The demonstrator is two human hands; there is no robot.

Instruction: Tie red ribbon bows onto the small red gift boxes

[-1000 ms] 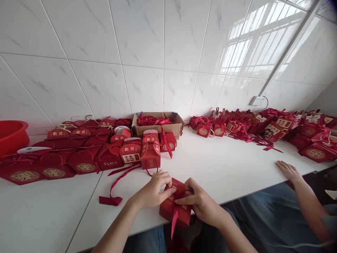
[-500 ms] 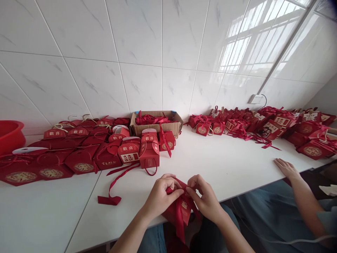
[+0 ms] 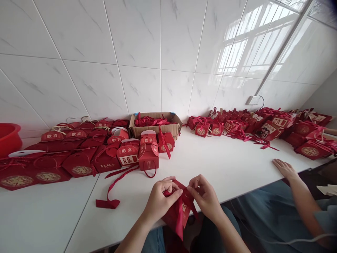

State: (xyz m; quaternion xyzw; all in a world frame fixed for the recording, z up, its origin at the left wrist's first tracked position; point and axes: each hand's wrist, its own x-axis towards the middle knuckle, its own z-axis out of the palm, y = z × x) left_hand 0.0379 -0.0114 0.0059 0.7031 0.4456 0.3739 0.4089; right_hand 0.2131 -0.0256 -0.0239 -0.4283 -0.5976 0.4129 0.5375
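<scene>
where the white bench [image 3: 47, 211] runs toward the left, a round red plastic tub [image 3: 10, 138] shows near the back edge, partly out of view. beside and in front of it, rows of red cardboard gift boxes [image 3: 81, 170], many with gold print, stand close together, tied with cord. to their right, near the middle of the bench, stands an upright red box with a hanging cord loop [image 3: 149, 160]; in front of this group a loose dark-red satin ribbon strip [image 3: 107, 203] trails toward the front edge. by the back edge sits a brown cardboard carton [image 3: 171, 129] filled with red ribbons [image 3: 152, 121].

at the front edge, just right of the seam, both hands are at a red cardboard box with gold characters [image 3: 172, 214], its near part reaching past the edge. the left hand [image 3: 162, 200] has curled fingers, the thumb pressed over the glossy red ribbon [image 3: 179, 218] on that box; the right hand [image 3: 205, 196] pinches the same ribbon between thumb and fingertips.

along the back edge to the right lies a crowd of ribboned red boxes [image 3: 310, 151]. nearer the front edge, a co-worker's hand [image 3: 285, 168] rests flat on the bench.
</scene>
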